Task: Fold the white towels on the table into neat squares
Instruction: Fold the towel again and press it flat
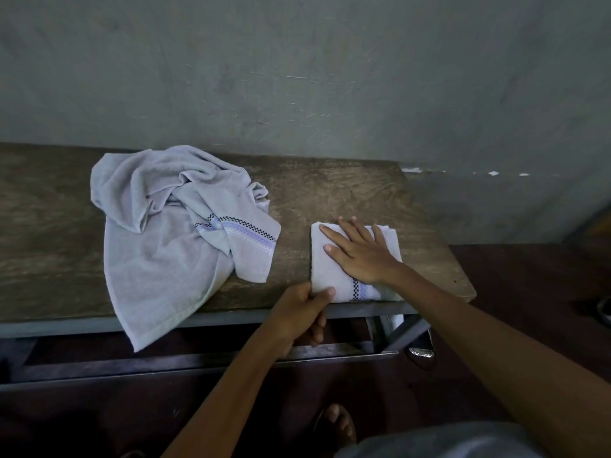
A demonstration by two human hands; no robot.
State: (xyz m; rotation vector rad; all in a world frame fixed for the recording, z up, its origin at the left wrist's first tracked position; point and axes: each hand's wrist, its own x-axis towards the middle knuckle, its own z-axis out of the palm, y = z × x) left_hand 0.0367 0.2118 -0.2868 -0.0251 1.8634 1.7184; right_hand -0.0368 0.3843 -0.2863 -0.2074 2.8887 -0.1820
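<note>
A folded white towel (325, 269) of terry cloth, a small square with a strip of black checks and pale purple stitching by its near edge, lies at the near right end of the worn brown wooden table top (347, 190). Its near edge lies close to the table's near edge. The right hand (358, 252) lies flat on top of it, palm down, fingers straight and spread toward the far left, pressing the cloth and grasping nothing. The left hand (301, 312) is at the towel's near left corner. Its thumb rests on top of the corner and its fingers curl under, below the table's edge, so it pinches that corner.

Left of the square, apart from it with bare wood between, lies a crumpled white towel (165, 233) of the same cloth and the same checked, purple band. It is bunched at the far side, and one long corner hangs over the near edge, across the grey metal frame (231, 317) that carries the top.

Behind the table stands a scuffed grey-green wall (297, 77). Below and to the right is a dark red floor (529, 292). At the bottom of the view a foot in a dark sandal (337, 424) shows under the arms, and beside it a piece of grey garment (446, 441) — the person's own clothing.
</note>
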